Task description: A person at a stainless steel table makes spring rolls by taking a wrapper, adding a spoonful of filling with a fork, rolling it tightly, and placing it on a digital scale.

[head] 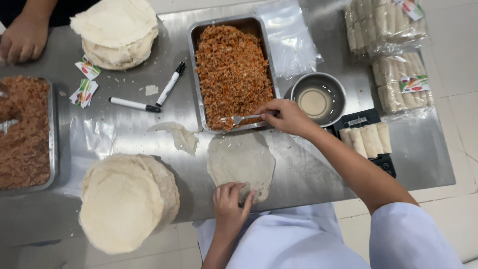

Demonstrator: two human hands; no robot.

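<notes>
- Pinched in the right hand [288,117] is a metal fork [242,118]; its handle sits under the closed fingers and its long axis runs almost level across the view, tines pointing to the left into the near end of the filling.
- Pressing down with bent fingers, the left hand [230,203] rests on the near edge of a single wrapper [241,162]; it grasps nothing, only touching the sheet.
- Steel table [308,172]: dull, scuffed grey metal, carrying everything else.
- Near stack of wrappers [124,201]: a thick, round, pale pile at the near left, its edges uneven.
- Far stack of wrappers [115,32]: a similar pale pile, beside another person's hand [22,40] at the far left corner.
- Filling tray [195,37]: a rectangular metal pan, long axis running away from the person, heaped with crumbly orange-brown mince.
- Second tray [52,134]: at the left edge, holding darker brown mince.
- The single wrapper: thin, floury-white, roughly round with a ragged rim, lying flat just in front of the filling tray.
- Bagged rolls [401,82]: two clear packs of pale cylinders at the far right.
- Bowl [333,82]: round steel, with cloudy pale liquid, just right of the filling tray.
- Finished rolls [366,139]: four short pale cylinders on a black tray.
- Two markers [134,104]: white with black caps, lying near each other.
</notes>
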